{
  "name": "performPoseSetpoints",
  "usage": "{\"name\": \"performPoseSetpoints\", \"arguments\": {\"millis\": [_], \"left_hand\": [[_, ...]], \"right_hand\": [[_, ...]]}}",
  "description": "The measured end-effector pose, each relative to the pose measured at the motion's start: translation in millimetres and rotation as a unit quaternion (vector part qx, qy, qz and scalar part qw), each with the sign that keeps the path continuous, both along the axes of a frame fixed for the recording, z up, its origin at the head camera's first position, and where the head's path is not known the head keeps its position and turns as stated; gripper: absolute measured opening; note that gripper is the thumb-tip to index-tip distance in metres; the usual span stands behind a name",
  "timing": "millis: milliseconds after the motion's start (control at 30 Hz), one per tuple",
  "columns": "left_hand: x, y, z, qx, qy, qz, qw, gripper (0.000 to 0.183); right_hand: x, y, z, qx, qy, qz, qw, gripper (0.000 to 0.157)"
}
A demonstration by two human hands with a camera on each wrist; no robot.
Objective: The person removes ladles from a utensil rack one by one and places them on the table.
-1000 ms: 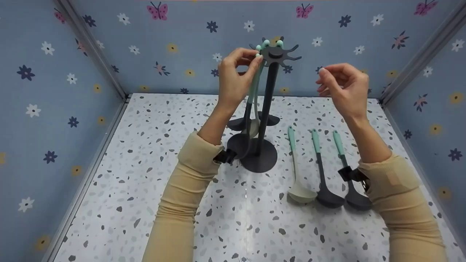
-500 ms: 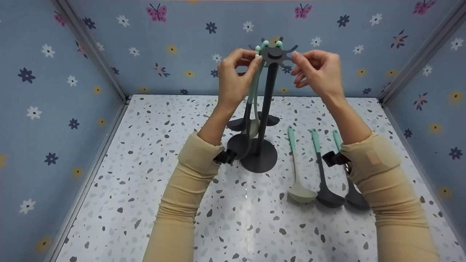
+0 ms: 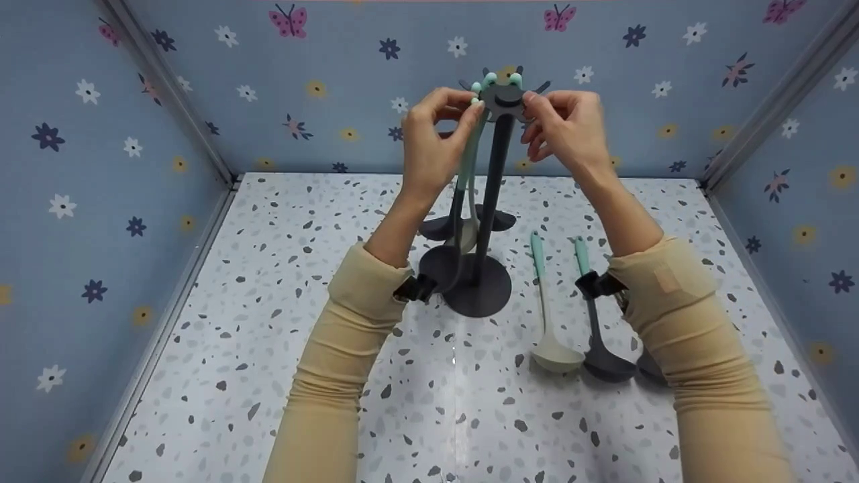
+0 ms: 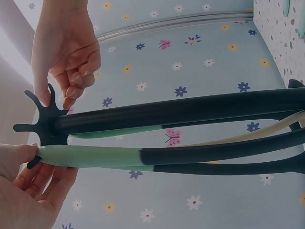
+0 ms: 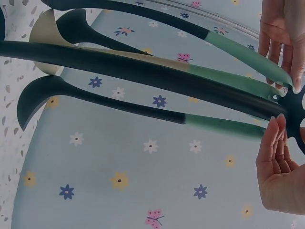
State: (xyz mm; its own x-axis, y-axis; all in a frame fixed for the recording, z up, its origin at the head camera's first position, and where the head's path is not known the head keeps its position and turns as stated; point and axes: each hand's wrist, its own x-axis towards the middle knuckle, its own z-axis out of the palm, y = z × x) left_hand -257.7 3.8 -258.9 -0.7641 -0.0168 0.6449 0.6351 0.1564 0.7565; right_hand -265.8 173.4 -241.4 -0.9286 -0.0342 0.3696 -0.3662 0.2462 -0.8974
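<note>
A dark utensil stand (image 3: 494, 174) rises from a round base, with a ring of hooks at its top. Several ladles with mint handles hang on its left and back side. My left hand (image 3: 433, 144) pinches the handle end of the nearest hanging dark ladle (image 4: 105, 156) at its hook, thumb in front and fingers behind. On the opposite side, my right hand (image 3: 574, 131) pinches the hooked top of the stand between thumb and forefinger. A cream ladle (image 5: 50, 40) hangs among the dark ones.
Right of the stand, a cream ladle (image 3: 557, 359) and a dark ladle (image 3: 607, 365) lie on the speckled tabletop (image 3: 282, 349). Another dark ladle (image 3: 651, 369) is mostly hidden under the right sleeve. Flowered panels (image 3: 349, 87) enclose the back and sides.
My right hand has come in leftward from the right of the stand and taken hold of its hooked top. My left hand has stayed at the hanging ladle's handle end.
</note>
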Motion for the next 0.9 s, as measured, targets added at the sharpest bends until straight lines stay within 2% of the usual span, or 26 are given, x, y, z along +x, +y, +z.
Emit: {"name": "performPoseSetpoints", "arguments": {"millis": [300, 533, 900], "left_hand": [[-1.2, 0.1, -0.2, -0.002, 0.006, 0.002, 1.0000, 0.015], [0.1, 0.2, 1.0, 0.001, 0.006, 0.003, 1.0000, 0.015], [0.4, -2.2, 0.7, -0.007, 0.004, 0.005, 1.0000, 0.015]], "right_hand": [[0.6, -7.2, 1.3, -0.044, -0.024, 0.010, 0.999, 0.030], [-0.4, -13.4, -1.7, -0.090, -0.010, 0.021, 0.996, 0.033], [1.1, -21.7, -7.4, -0.177, 0.001, 0.058, 0.983, 0.035]]}}
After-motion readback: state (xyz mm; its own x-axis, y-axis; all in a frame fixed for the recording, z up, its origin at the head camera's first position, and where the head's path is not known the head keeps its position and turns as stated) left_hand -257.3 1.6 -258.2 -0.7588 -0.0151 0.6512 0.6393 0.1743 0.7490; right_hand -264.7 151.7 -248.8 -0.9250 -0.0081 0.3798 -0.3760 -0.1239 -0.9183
